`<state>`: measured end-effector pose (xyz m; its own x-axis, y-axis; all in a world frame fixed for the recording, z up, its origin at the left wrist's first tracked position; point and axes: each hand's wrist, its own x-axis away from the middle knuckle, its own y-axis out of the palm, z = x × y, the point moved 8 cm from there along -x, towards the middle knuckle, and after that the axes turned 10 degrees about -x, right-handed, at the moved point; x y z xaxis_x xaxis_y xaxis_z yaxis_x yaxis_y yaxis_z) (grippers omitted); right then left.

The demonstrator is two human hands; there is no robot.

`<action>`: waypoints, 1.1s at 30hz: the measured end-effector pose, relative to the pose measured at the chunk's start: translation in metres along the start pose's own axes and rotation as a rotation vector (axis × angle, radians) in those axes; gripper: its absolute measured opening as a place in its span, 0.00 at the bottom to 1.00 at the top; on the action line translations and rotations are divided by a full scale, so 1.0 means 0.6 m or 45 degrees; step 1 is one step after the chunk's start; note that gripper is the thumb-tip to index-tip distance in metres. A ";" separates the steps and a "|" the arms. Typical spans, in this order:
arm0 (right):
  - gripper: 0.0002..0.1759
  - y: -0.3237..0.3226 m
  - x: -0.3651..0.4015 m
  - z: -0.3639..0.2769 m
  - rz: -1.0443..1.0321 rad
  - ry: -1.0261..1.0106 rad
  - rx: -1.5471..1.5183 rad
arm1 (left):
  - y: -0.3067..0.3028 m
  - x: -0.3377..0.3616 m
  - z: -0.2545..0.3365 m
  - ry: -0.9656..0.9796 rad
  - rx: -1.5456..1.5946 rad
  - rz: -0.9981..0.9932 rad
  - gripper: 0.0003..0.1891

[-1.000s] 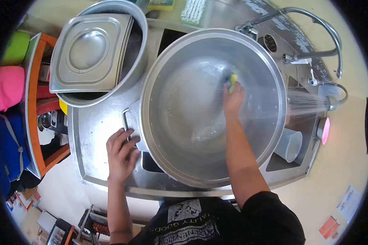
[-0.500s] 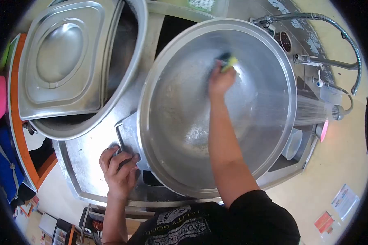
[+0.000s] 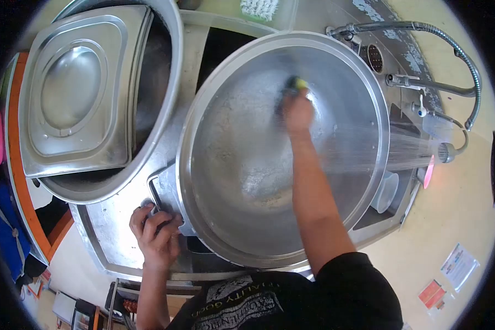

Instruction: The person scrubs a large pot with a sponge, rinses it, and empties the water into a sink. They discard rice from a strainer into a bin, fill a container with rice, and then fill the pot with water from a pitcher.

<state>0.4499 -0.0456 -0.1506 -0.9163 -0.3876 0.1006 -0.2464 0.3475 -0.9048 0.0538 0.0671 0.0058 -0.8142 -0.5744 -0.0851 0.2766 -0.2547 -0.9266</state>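
Observation:
A large, round, silver metal pot [image 3: 225,181] lies over the sink with its wide mouth toward me. Inside it, my right hand [image 3: 300,114] is closed on a scrubbing sponge [image 3: 299,84], dark with a yellow side, blurred by motion and pressed to the pot's inner surface. My left hand [image 3: 157,234] has its fingers curled at the lower end of the pot's side handle [image 3: 155,190]; the thumb rests by the rim. From the right, a running spray head [image 3: 445,152] throws water into the pot. Pale, wet patches show on the pot's bottom.
At left, another big metal pot [image 3: 173,71] holds stacked steel pan lids [image 3: 74,88]. A hose faucet [image 3: 401,26] curves along the sink's back. A translucent plastic container [image 3: 386,192] sits right of the pot. Above is a white-bristled brush [image 3: 260,7] in a greenish tray.
The whole view has shifted slightly, with pots and sink now further left. My right forearm has swung to the right while the sponge stays in the pot's upper part. My left hand keeps its place at the handle.

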 end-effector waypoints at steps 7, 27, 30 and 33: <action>0.23 0.029 0.000 -0.016 0.066 -0.185 -0.087 | 0.001 0.002 -0.001 -0.006 0.002 -0.004 0.10; 0.24 0.041 0.013 -0.050 0.230 -0.029 -0.238 | -0.002 -0.004 0.002 -0.004 -0.007 -0.032 0.14; 0.23 0.035 0.027 -0.064 -0.073 -0.046 -0.033 | 0.003 -0.001 0.002 0.001 0.006 -0.052 0.14; 0.24 -0.012 -0.007 -0.014 0.496 0.135 -0.239 | -0.001 -0.004 -0.001 -0.013 -0.031 -0.033 0.12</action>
<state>0.4531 -0.0392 -0.1410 -0.9771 -0.1107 -0.1817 0.0794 0.6028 -0.7940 0.0553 0.0691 0.0061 -0.8156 -0.5757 -0.0576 0.2428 -0.2503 -0.9372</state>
